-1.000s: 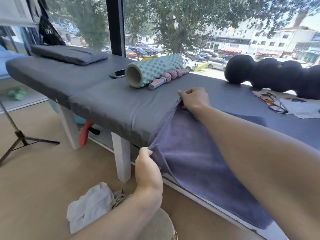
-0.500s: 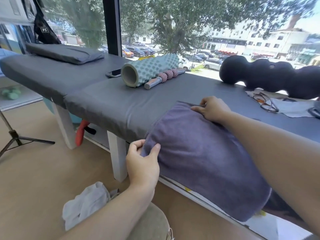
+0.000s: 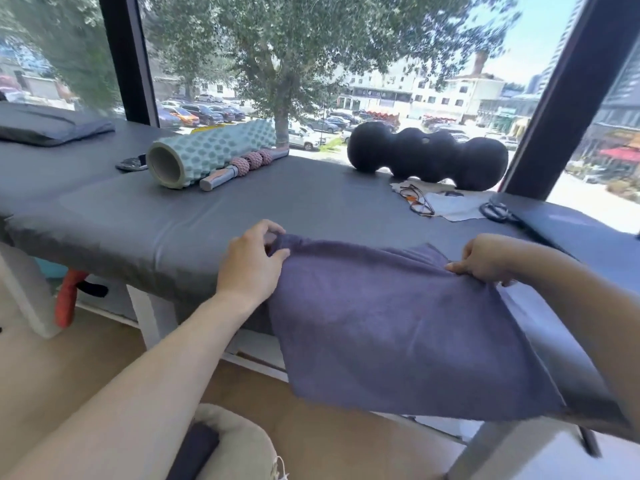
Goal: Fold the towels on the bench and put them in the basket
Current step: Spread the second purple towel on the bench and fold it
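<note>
A soft purple-grey terry towel [image 3: 398, 327] lies over the near edge of the long padded bench covered in grey sheeting [image 3: 311, 202], its top edge resting on the bench and much of its lower part hanging off the front towards the floor. The left hand [image 3: 251, 263] pinches the towel's upper left corner between thumb and curled fingers; the right hand [image 3: 485, 259] grips the upper right part of the same edge with its fingers curled narrow around a fold of cloth. The towel looks folded at least once, so the step in hand is probably another fold. The main risk is the overhang: if either pinch loosens, the weight of the hanging part could drag the whole towel off the bench. Uneven pulling would leave the corners out of line and the fold crooked. At the bottom of the view sits a beige fabric basket [image 3: 239, 445], only partly visible, with something dark inside; it stands low and near the person's body, so a loosely folded towel could fall open while it is lowered in.
</note>
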`<state>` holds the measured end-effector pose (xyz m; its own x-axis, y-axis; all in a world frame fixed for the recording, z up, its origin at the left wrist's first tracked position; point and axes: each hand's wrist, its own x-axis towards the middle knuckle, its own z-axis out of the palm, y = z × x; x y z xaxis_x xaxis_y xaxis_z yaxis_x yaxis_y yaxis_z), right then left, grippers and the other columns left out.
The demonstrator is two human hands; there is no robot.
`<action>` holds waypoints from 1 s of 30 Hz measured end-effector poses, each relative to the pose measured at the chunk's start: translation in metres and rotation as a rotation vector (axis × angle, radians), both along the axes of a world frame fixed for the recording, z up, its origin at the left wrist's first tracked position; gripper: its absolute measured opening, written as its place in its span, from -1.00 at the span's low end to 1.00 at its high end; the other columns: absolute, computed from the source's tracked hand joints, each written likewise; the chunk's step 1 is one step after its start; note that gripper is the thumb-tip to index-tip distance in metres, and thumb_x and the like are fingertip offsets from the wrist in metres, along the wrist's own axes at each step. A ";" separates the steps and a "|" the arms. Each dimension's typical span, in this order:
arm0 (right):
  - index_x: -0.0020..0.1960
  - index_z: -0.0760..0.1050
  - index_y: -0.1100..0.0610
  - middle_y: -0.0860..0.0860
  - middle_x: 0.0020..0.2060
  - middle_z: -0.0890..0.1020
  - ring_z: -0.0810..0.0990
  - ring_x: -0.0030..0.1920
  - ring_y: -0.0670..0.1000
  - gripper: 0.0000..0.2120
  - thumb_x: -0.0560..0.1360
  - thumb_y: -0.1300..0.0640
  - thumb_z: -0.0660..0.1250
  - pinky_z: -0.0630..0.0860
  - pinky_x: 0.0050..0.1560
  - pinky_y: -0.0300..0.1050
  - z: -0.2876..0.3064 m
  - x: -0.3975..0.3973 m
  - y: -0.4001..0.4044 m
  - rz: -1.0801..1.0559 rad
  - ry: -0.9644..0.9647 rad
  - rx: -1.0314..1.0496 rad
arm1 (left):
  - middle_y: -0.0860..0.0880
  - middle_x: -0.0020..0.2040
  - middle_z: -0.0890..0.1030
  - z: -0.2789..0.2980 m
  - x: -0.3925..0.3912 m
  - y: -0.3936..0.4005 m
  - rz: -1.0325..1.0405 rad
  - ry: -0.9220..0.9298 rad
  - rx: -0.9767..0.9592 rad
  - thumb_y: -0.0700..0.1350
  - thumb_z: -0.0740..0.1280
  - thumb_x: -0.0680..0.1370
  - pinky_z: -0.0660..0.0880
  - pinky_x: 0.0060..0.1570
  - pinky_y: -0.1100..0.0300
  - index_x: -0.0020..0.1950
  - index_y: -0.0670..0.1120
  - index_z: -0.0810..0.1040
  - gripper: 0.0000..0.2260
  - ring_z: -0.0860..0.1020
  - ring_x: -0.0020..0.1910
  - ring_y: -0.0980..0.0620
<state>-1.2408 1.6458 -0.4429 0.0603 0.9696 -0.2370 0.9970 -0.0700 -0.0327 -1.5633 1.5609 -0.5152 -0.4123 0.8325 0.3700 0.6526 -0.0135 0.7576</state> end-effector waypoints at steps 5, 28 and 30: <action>-0.06 0.66 0.15 0.06 -0.19 0.73 0.71 -0.13 0.06 -0.55 0.47 -0.27 0.41 0.58 -0.15 -0.10 0.001 0.034 -0.028 0.001 0.127 0.027 | 0.06 -0.03 0.73 0.009 0.021 0.022 -0.154 0.078 -0.035 -0.19 0.46 0.49 0.53 0.10 0.11 -0.03 0.01 0.65 -0.88 0.66 0.06 0.02; -0.23 0.61 0.08 -0.05 -0.32 0.64 0.57 -0.25 -0.11 -0.75 0.31 0.01 0.64 0.35 -0.34 -0.21 -0.033 0.022 0.013 -0.002 0.553 0.516 | 0.12 -0.24 0.63 0.019 -0.014 0.042 -0.058 0.230 -0.166 0.02 0.49 0.50 0.52 0.09 0.05 -0.19 0.03 0.63 -0.88 0.61 -0.05 -0.05; -0.23 0.60 0.10 -0.04 -0.31 0.65 0.57 -0.24 -0.10 -0.75 0.32 0.01 0.63 0.36 -0.33 -0.20 -0.029 0.022 0.012 0.000 0.539 0.513 | 0.10 -0.24 0.65 0.019 -0.014 0.044 -0.089 0.198 -0.123 -0.01 0.48 0.51 0.50 -0.02 0.11 -0.19 0.02 0.62 -0.88 0.62 -0.10 -0.01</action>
<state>-1.2185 1.6580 -0.4722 0.0639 0.9664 0.2490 0.8335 0.0855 -0.5459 -1.5770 1.6050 -0.4965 -0.2646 0.9061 0.3301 0.7891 0.0067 0.6142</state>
